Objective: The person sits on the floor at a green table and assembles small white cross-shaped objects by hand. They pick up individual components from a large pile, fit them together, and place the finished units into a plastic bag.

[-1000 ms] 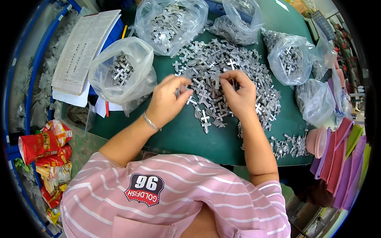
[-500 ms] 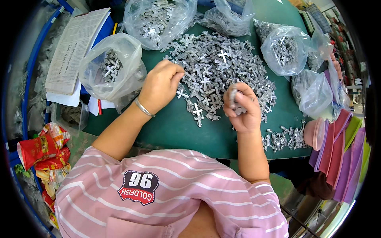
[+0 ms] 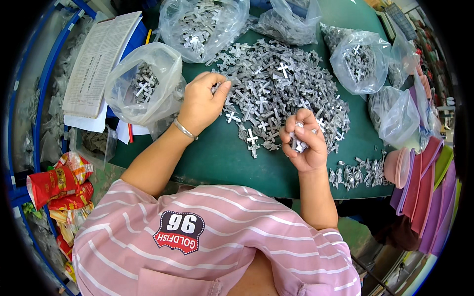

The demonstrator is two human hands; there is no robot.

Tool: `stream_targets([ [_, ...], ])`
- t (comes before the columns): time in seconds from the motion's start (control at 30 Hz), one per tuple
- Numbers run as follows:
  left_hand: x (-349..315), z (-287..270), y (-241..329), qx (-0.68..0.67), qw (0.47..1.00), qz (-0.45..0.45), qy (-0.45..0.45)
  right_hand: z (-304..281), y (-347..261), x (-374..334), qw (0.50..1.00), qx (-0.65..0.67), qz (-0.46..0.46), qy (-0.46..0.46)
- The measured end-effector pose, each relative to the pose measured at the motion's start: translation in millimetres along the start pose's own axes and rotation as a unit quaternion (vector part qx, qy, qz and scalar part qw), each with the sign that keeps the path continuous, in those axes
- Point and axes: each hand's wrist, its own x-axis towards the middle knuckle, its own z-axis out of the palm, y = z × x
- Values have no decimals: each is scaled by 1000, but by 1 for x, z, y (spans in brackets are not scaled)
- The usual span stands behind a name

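Observation:
A broad heap of small grey metal cross-shaped pieces [image 3: 289, 81] covers the middle of the green table. At its left edge, my left hand [image 3: 203, 101] is closed, with fingers curled and thumb against the index finger; whatever is inside is mostly hidden. Over the heap's near right side, my right hand [image 3: 308, 145] is turned palm up. Its fingers wrap around a few small silvery metal pieces [image 3: 298, 143], whose exact shape is partly covered. Some loose crosses [image 3: 252, 137] and leaf-like pieces lie at the near edge, between both hands.
Clear plastic bags of metal pieces stand around the heap: left [image 3: 143, 84], back [image 3: 197, 27] and right [image 3: 359, 64]. Looped metal pieces [image 3: 360, 173] lie near the table's front right, beside a pink tub [image 3: 396, 166]. Printed sheets [image 3: 96, 64] rest at far left.
My left hand's thumb has lifted slightly off the curled fingers. My right hand has rolled more palm up, bringing the silvery pieces into clearer view. The whole view has shifted a little.

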Motion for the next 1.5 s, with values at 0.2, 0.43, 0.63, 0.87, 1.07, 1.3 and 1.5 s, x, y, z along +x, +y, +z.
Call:
stream_targets([
  [0.2,-17,5,37,-470,784,-367,-172,21,15,6,932,-314,-20,182],
  [0.43,-35,15,37,-587,660,-422,-204,21,22,14,758,-594,-247,113],
  [0.63,-44,24,46,-717,414,-535,-170,56,24,18,548,-751,-332,-157],
  [0.87,1,-5,40,-804,391,-439,-95,48,6,-5,687,-623,-371,49],
  [1.07,152,-39,7,-600,767,-227,-2,22,-6,-31,708,-573,-371,181],
  [1.3,166,-34,8,-621,724,-279,111,-6,-24,-57,624,-642,-344,284],
  [1.5,58,15,48,-620,733,-280,-6,-5,-25,-12,449,-791,-364,201],
])
